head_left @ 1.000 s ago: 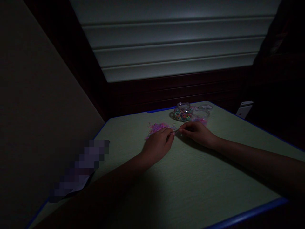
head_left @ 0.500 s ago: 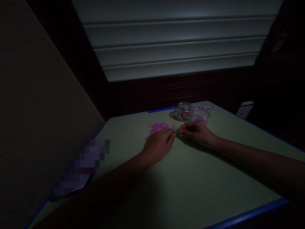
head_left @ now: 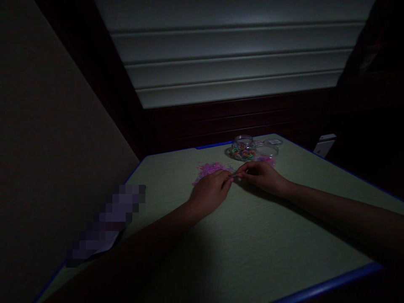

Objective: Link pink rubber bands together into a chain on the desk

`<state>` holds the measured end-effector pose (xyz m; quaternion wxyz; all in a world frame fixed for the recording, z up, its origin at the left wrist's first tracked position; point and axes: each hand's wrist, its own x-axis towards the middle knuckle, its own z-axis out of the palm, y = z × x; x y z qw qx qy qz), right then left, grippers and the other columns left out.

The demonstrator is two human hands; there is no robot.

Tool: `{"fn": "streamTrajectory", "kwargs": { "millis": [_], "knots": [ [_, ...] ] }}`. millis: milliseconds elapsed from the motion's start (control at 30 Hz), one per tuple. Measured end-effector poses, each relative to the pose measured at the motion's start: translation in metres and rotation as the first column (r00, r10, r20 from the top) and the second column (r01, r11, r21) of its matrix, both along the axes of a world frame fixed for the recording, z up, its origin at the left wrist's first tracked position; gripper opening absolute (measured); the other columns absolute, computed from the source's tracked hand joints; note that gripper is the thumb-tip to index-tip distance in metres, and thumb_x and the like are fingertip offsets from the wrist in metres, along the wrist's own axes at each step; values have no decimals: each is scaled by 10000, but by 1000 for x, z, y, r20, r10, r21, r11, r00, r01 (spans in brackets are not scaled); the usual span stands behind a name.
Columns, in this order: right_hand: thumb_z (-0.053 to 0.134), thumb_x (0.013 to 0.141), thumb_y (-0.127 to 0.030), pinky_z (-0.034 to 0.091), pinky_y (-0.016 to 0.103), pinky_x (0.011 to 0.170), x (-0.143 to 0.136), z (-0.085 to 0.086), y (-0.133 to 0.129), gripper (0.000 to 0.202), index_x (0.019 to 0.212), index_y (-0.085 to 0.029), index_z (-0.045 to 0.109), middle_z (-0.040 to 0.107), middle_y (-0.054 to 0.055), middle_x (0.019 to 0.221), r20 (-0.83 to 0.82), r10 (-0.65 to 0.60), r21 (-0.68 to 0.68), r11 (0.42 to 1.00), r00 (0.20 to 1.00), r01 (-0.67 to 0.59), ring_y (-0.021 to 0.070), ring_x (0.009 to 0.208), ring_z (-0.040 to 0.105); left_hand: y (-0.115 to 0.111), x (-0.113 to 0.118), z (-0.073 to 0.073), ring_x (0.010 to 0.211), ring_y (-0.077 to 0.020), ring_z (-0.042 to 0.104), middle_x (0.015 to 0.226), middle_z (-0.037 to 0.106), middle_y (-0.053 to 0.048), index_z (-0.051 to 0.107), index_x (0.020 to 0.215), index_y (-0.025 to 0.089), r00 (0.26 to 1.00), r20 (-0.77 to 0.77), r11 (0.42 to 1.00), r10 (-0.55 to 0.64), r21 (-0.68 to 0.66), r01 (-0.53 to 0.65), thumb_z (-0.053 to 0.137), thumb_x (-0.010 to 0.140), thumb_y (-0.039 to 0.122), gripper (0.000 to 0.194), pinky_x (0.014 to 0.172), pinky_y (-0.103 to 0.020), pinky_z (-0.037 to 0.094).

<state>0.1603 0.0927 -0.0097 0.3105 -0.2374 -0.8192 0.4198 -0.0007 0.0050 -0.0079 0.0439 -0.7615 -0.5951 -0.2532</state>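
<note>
Over the pale green table point(head_left: 252, 235), my left hand point(head_left: 212, 190) and my right hand point(head_left: 260, 174) meet fingertip to fingertip, both pinched. Between them stretches a thin, light rubber band point(head_left: 234, 175); its exact shape is too small and dim to make out. A loose pile of tiny pink and purple rubber bands point(head_left: 211, 168) lies just behind my left hand, which hides part of it. Behind my right hand stands a clear jar point(head_left: 267, 151) with pink bands in it, partly covered by that hand.
A rounder clear jar point(head_left: 243, 150) full of coloured hair ties stands at the table's back edge. A clear lid point(head_left: 274, 143) lies to its right. On the left edge rests a blurred-out flat item point(head_left: 109, 223). Behind the table is a slatted panel point(head_left: 240, 63).
Both hands stay in almost the same place. The thin band between the fingertips looks slightly shifted; otherwise the scene is the same, a little darker.
</note>
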Motion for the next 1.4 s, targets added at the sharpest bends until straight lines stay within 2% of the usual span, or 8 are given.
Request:
{"fn": "streamTrajectory", "kwargs": {
  "millis": [133, 433, 767, 1167, 1400],
  "knots": [
    [516, 706, -342, 387, 223, 536, 0, -1, 0, 231, 789, -141, 594, 588, 16, 696, 9, -12, -14, 1000, 1000, 12, 101, 596, 501, 0, -1, 1, 769, -138, 532, 859, 578, -13, 521, 922, 203, 1000, -14, 1000, -1, -7, 1, 331, 833, 278, 223, 686, -268, 411],
    [521, 696, -342, 377, 219, 532, 0, 1, 0, 238, 776, -129, 589, 576, 20, 681, 31, -21, -28, 999, 999, 21, 102, 591, 485, 1, -2, 0, 794, -140, 532, 865, 576, -17, 512, 906, 198, 998, -61, 1000, 2, 2, -1, 309, 843, 268, 223, 708, -264, 408],
    [490, 710, -424, 335, 203, 470, 0, 3, -3, 332, 809, -124, 594, 533, 2, 609, 36, -39, -68, 997, 999, 41, 79, 516, 441, 0, -1, 0, 803, -142, 535, 866, 578, -28, 522, 915, 193, 999, -44, 1000, 14, -16, -15, 295, 849, 274, 250, 721, -271, 411],
    [459, 739, -337, 331, 194, 461, 0, 3, -6, 239, 751, -127, 573, 513, 0, 605, 64, -61, 20, 998, 996, 59, 78, 520, 427, -1, 1, 3, 776, -137, 530, 849, 567, -21, 509, 908, 200, 998, -56, 1000, 4, -28, -6, 279, 852, 267, 247, 698, -260, 406],
    [440, 761, -295, 360, 212, 532, 1, 4, -6, 205, 747, -137, 570, 565, 20, 671, 115, -111, 241, 967, 987, 80, 105, 592, 489, -2, 1, 3, 760, -137, 526, 850, 557, -21, 496, 885, 199, 996, -91, 1000, -11, -25, 9, 264, 855, 279, 248, 684, -258, 402]
  ]
}}
